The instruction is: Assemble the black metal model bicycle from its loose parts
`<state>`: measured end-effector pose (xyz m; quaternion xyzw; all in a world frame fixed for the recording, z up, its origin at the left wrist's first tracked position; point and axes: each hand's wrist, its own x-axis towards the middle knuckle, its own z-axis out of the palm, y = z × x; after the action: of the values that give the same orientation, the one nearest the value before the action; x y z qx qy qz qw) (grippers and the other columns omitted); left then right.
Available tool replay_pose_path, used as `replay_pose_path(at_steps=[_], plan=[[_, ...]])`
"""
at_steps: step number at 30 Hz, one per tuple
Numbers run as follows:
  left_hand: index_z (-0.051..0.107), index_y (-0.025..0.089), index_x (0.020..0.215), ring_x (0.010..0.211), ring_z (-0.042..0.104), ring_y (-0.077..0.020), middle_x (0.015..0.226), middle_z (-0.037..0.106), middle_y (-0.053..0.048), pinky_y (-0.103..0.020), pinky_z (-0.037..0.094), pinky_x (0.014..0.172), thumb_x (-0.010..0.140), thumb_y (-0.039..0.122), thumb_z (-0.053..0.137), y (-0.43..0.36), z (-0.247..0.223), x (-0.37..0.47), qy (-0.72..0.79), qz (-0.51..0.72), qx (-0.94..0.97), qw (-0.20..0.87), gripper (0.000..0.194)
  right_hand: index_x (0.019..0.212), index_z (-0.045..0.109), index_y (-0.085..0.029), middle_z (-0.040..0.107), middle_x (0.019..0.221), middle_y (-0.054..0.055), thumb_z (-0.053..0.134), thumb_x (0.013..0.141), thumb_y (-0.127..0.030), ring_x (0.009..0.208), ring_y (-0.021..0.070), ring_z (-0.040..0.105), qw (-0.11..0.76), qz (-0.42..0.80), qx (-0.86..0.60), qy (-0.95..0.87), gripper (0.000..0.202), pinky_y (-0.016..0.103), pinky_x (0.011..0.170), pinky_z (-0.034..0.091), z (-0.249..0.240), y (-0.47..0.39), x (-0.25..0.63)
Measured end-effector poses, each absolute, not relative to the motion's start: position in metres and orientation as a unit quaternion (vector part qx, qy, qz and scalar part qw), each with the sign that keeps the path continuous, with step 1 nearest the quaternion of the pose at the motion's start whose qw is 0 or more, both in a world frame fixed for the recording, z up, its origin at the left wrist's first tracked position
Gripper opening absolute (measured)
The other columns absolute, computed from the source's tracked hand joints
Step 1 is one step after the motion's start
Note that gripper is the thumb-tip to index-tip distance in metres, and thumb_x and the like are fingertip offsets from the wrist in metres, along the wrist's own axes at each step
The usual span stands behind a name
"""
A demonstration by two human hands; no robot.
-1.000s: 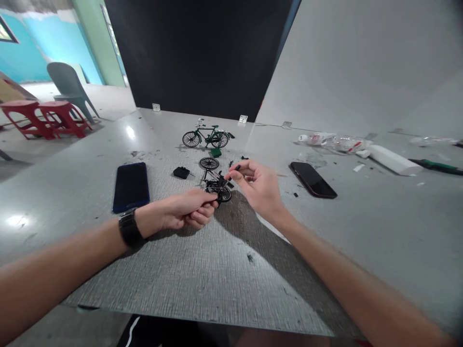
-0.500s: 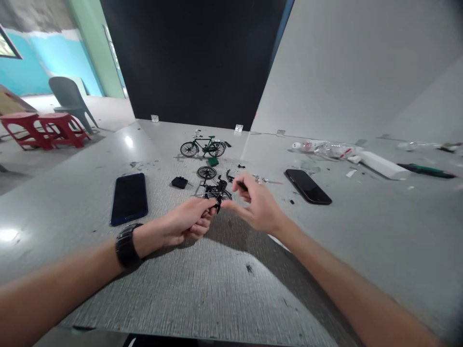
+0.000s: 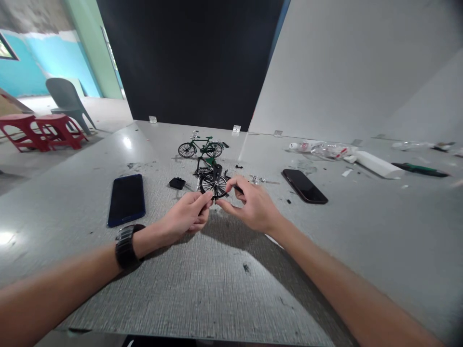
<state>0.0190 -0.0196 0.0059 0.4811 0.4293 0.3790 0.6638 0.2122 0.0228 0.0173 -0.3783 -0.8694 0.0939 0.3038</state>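
Note:
A partly built black model bicycle is between my hands, a spoked wheel facing me and its frame pointing away. My left hand is closed, pinching the lower left of the wheel area between thumb and fingers. My right hand is curled round the right side, thumb at the wheel's lower edge and index finger at its right edge. A small dark thing is tucked in the right fingers; its kind is hidden. Behind stands a finished green model bicycle. A small black block-like part lies left of my hands.
A blue-edged phone lies at left, a black phone at right. Small silver parts lie beyond my right hand. Further right are clear plastic packaging, a white box and a green-black pen-like tool. A dark panel rises behind.
The model bicycle has turned and tilted, so its wheel now faces me more fully. My right thumb and index finger have closed in on the wheel's edge; my left hand has shifted slightly left.

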Motion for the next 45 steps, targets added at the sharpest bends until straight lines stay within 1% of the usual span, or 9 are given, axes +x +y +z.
replay_pose_path(at_steps=[7,10,15,21,26,30,35,40,45], plan=[[0.039,0.021,0.067,0.035,0.023,-0.0045,0.046,0.03,0.009,-0.018,0.019,0.037,0.099,0.045,0.043,-0.019,0.004,0.019,0.446,0.39,0.501,0.63,0.04,0.105,0.054,-0.019,0.041,0.053,-0.008,0.056,0.089,-0.046,0.044,0.0111,0.034,0.283,0.028,-0.389,-0.876,0.031,0.027,0.051,0.026,0.015,0.018,0.207],[0.037,0.021,0.065,0.035,0.022,-0.0041,0.045,0.029,0.009,-0.018,0.018,0.037,0.1,0.043,0.042,-0.017,0.005,0.019,0.46,0.393,0.497,0.622,0.041,0.107,0.054,-0.018,0.041,0.052,-0.008,0.054,0.089,-0.043,0.043,0.0117,0.036,0.277,0.017,-0.388,-0.879,0.03,0.027,0.049,0.025,0.015,0.019,0.206],[0.036,0.022,0.062,0.033,0.021,-0.0042,0.043,0.027,0.009,-0.018,0.017,0.035,0.099,0.045,0.043,-0.016,0.008,0.018,0.467,0.397,0.5,0.612,0.044,0.105,0.053,-0.02,0.038,0.05,-0.009,0.05,0.092,-0.039,0.041,0.0115,0.034,0.289,0.02,-0.411,-0.864,0.023,0.027,0.049,0.025,0.015,0.027,0.213],[0.036,0.022,0.061,0.035,0.02,-0.0046,0.043,0.026,0.009,-0.019,0.018,0.036,0.097,0.048,0.045,-0.017,0.006,0.017,0.45,0.38,0.546,0.596,0.045,0.105,0.053,-0.02,0.038,0.05,-0.009,0.049,0.095,-0.041,0.041,0.0118,0.037,0.295,0.043,-0.431,-0.852,0.024,0.027,0.051,0.026,0.017,0.035,0.222],[0.035,0.022,0.058,0.036,0.022,-0.0053,0.042,0.028,0.008,-0.021,0.02,0.037,0.096,0.05,0.043,-0.015,-0.001,0.014,0.438,0.377,0.591,0.563,0.049,0.107,0.058,-0.021,0.043,0.05,-0.008,0.048,0.097,-0.04,0.042,0.0115,0.038,0.281,0.065,-0.409,-0.866,0.024,0.027,0.053,0.027,0.018,0.036,0.224],[0.033,0.022,0.051,0.036,0.026,-0.0052,0.041,0.029,0.006,-0.022,0.022,0.039,0.097,0.048,0.043,-0.016,0.002,0.013,0.443,0.364,0.62,0.536,0.053,0.109,0.061,-0.021,0.047,0.051,-0.007,0.046,0.1,-0.04,0.042,0.0114,0.037,0.282,0.063,-0.394,-0.873,0.026,0.028,0.053,0.027,0.019,0.037,0.226],[0.034,0.022,0.056,0.037,0.03,-0.0062,0.043,0.034,0.006,-0.022,0.023,0.04,0.095,0.043,0.048,-0.019,0.007,0.015,0.482,0.361,0.633,0.486,0.046,0.112,0.063,-0.021,0.052,0.056,-0.005,0.046,0.1,-0.039,0.044,0.0111,0.037,0.284,0.08,-0.377,-0.878,0.028,0.028,0.053,0.028,0.021,0.036,0.228],[0.039,0.021,0.059,0.04,0.038,-0.0078,0.047,0.043,0.004,-0.023,0.025,0.041,0.094,0.041,0.048,-0.021,0.003,0.015,0.509,0.354,0.662,0.422,0.042,0.109,0.065,-0.018,0.04,0.051,-0.007,0.049,0.095,-0.034,0.044,0.0111,0.034,0.298,0.161,-0.381,-0.86,0.027,0.027,0.049,0.025,0.024,0.033,0.229],[0.043,0.02,0.058,0.045,0.034,-0.008,0.051,0.045,0.002,-0.026,0.02,0.043,0.093,0.037,0.05,-0.02,0.0,0.013,0.501,0.374,0.685,0.375,0.039,0.108,0.065,-0.018,0.037,0.052,-0.007,0.049,0.096,-0.044,0.044,0.0108,0.032,0.295,0.207,-0.384,-0.85,0.032,0.028,0.047,0.024,0.025,0.032,0.229]])
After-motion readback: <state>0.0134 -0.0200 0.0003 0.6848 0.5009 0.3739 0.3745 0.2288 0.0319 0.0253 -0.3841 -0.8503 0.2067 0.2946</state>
